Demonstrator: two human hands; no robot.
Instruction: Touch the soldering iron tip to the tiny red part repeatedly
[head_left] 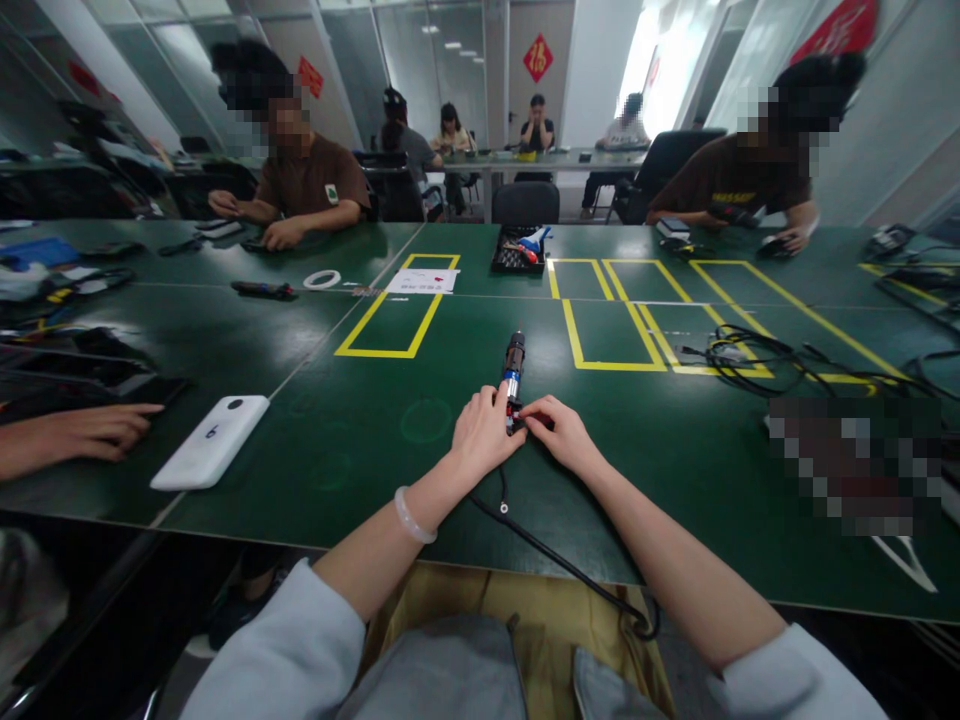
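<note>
An electric screwdriver (pixel 514 360) with a dark nose, a thin bit and a bare blue-and-silver body lies lengthwise on the green table, its bit pointing away from me. My left hand (pixel 482 420) is closed around its rear part from the left. At the rear end, my right hand (pixel 556 428) has thumb and index finger pinched close to small red, white and black parts; what they grip is too small to tell. A black cord (pixel 559 565) runs from under my left hand over the table edge. A short lead beside it ends in a ring terminal (pixel 504 508).
A white numbered case (pixel 211 442) lies left, near another person's hand (pixel 82 440). Ahead are a black tray (pixel 517 262) of tools, a paper sheet (pixel 424 281) and yellow tape outlines (pixel 375 352). Coiled black cables (pixel 750 355) lie right. People sit across the table.
</note>
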